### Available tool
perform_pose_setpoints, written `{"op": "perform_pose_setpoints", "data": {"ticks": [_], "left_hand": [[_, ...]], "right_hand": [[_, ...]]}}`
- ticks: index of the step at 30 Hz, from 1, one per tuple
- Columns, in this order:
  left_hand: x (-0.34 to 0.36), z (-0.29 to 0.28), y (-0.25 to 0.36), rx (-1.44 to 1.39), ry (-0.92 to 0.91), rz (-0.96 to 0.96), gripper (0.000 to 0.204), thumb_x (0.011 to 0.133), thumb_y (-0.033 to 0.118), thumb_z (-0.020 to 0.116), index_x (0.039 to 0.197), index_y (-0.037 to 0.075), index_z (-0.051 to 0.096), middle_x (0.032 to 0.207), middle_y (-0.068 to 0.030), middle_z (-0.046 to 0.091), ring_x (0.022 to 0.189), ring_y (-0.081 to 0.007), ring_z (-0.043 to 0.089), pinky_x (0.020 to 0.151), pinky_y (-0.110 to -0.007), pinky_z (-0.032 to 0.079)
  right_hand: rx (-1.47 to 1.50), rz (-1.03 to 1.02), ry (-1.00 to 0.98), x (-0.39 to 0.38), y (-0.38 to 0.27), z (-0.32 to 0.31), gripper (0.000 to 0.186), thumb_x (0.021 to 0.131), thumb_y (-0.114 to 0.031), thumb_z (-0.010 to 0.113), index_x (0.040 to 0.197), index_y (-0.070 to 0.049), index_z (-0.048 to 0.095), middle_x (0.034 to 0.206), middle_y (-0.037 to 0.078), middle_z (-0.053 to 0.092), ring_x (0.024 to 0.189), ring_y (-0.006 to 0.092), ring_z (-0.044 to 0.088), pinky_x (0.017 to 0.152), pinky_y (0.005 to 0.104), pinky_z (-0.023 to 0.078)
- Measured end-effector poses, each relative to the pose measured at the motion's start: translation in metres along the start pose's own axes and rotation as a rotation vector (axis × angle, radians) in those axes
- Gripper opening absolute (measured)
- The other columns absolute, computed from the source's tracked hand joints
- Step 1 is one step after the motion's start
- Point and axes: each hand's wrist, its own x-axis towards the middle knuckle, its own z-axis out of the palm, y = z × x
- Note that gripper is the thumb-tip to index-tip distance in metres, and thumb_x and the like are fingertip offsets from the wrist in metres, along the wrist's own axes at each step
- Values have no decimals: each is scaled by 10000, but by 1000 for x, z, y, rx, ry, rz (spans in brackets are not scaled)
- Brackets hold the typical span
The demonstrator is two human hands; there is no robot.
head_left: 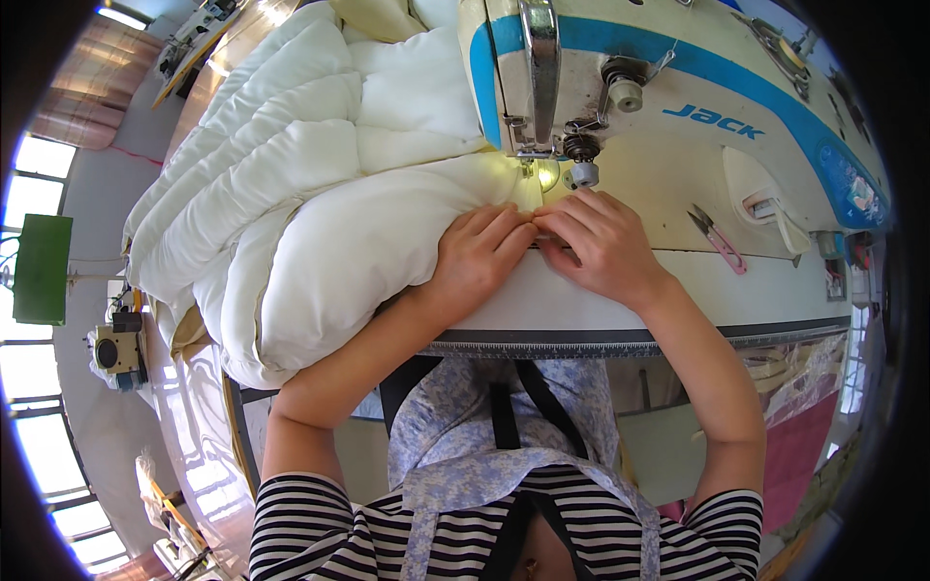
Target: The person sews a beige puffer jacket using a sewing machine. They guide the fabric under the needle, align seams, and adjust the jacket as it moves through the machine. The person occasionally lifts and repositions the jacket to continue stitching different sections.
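Observation:
A thick white quilt (358,247) lies bunched over the left of the table, its edge running in under the head of a white and blue sewing machine (668,107). Just in front of the lit needle area, my left hand (481,247) presses on the quilt's edge with its fingers together. My right hand (603,247) meets it there, thumb and fingers pinched on the same edge. The fingertips of both hands nearly touch. What exactly lies between them is small and partly hidden by the fingers.
Small thread snips (719,240) with pink handles lie on the machine bed to the right. A ruler strip (639,341) follows the table's front edge. Another sewing machine (118,351) stands at far left, near a green panel (43,269) by the windows.

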Motion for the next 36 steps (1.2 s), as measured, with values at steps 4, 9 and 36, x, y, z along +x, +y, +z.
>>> {"op": "perform_pose_setpoints", "data": {"ticks": [4,9,36], "left_hand": [[-3,0,3,-48,3,-105,223,756,68,740,965,64,663,1031,-56,682,975,-239,693,808,-367,562],[-7,-2,-3,55,-26,16,198,771,85,733,955,72,664,1058,-54,685,1039,-237,692,873,-403,552],[12,16,-50,56,-6,64,280,769,102,661,1045,67,690,1112,-66,668,1052,-270,668,909,-422,542]], "right_hand": [[-44,-56,-9,-2,1,2,162,738,-81,751,856,-63,642,884,20,630,850,190,615,690,321,514],[-44,-66,-26,-3,-1,1,131,754,-65,725,849,-58,636,879,19,625,840,185,613,687,321,529],[-283,24,-40,3,11,11,277,797,-48,654,1066,-26,715,946,49,671,920,206,612,732,329,522]]}}
